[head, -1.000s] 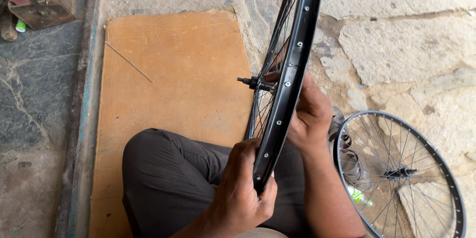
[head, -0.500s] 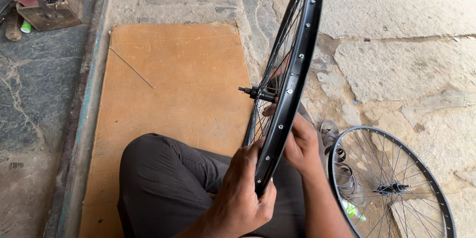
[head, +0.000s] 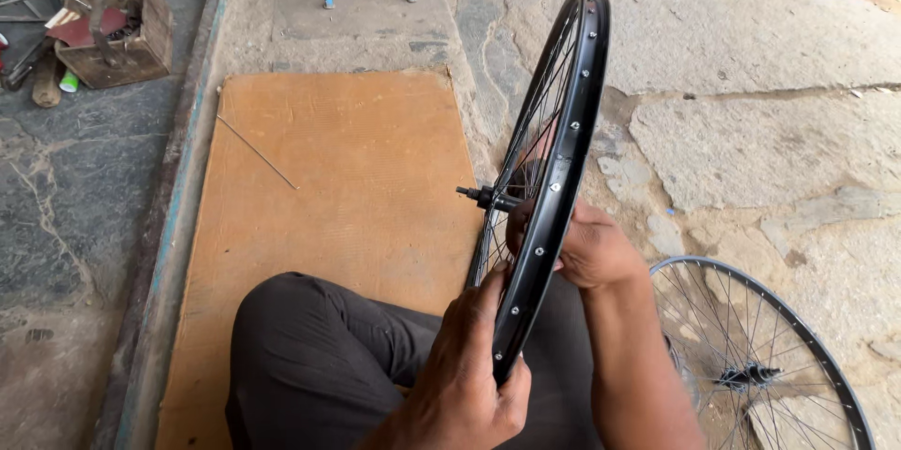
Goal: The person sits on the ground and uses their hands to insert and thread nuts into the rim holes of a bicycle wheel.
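Stone-paved floor with brown board (head: pixel 310 215) ahead: upright black bicycle wheel (head: pixel 554 178), left hand (head: pixel 469 380) clasping its lower rim, right hand (head: pixel 587 248) gripping beside the hub (head: pixel 488 198); second wheel (head: pixel 751 356) flat at right.

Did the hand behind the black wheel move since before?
Yes. The right hand slid down the black wheel, from level with the hub axle to below it.

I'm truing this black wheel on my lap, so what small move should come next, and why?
Probably turn the black rim a little onward. The left hand grips its lower edge, and the right hand sits at the spokes near the hub, so only that stretch is within reach.
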